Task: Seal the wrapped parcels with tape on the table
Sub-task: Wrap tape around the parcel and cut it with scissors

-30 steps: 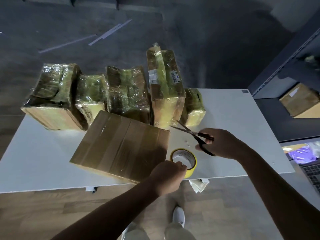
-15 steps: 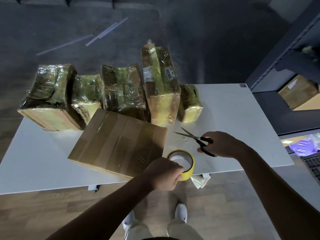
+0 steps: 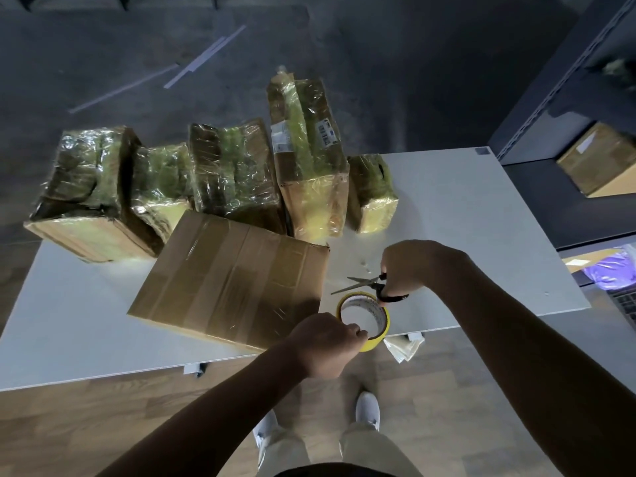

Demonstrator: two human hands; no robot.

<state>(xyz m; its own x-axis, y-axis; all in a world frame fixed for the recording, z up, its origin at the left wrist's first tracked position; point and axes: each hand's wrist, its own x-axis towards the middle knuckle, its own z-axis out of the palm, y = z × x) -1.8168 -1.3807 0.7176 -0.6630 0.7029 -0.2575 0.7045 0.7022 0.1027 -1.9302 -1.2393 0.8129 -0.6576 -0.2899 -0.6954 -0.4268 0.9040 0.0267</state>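
Observation:
A flat brown cardboard parcel (image 3: pixel 234 277) wrapped in clear film lies near the front of the white table (image 3: pixel 481 235). Just right of it, at the table's front edge, my left hand (image 3: pixel 327 342) grips a yellow roll of tape (image 3: pixel 370 316). My right hand (image 3: pixel 409 266) holds black-handled scissors (image 3: pixel 370 285) with the blades parted and pointing left, right above the roll. Several film-wrapped parcels (image 3: pixel 306 156) stand in a row along the back of the table.
A crumpled bit of clear film (image 3: pixel 402 346) hangs at the table's front edge under the roll. A dark shelf unit (image 3: pixel 564 108) holding a cardboard box (image 3: pixel 599 160) stands to the right, with a laptop (image 3: pixel 624 304) and purple plastic beside it. My feet are on the wooden floor below.
My right hand has brought the scissors down and toward me, from near the upright parcels to just above the tape roll. My left hand kept its grip on the roll.

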